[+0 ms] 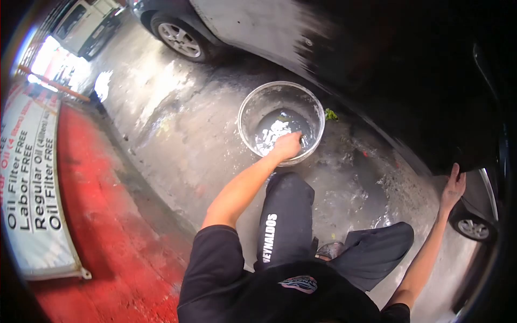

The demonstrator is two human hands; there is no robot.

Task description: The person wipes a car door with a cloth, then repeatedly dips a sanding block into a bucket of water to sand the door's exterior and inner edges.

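Observation:
My left hand (288, 146) is lowered into a round, pale-rimmed bucket (243, 116) with greyish water (272, 126) at its bottom. Its fingers are curled closed, and a dark patch shows at the fingertips, too small to name. Over to the right, my right hand (455, 188) rests with fingers stretched out at the lower edge of a dark car panel (409, 107). I see nothing held in that hand. Farther along, the car's side has a pale grey, dull patch (258, 27) with a streaky border against the black.
Wet concrete floor (177, 124) surrounds the bucket. A small green leafy bit (330, 114) lies beside it. Car wheels (180, 40) stand at upper left and right (473, 227). A red wall (102, 215) with a printed banner (37, 177) runs along the left. A white vehicle (86, 24) stands behind.

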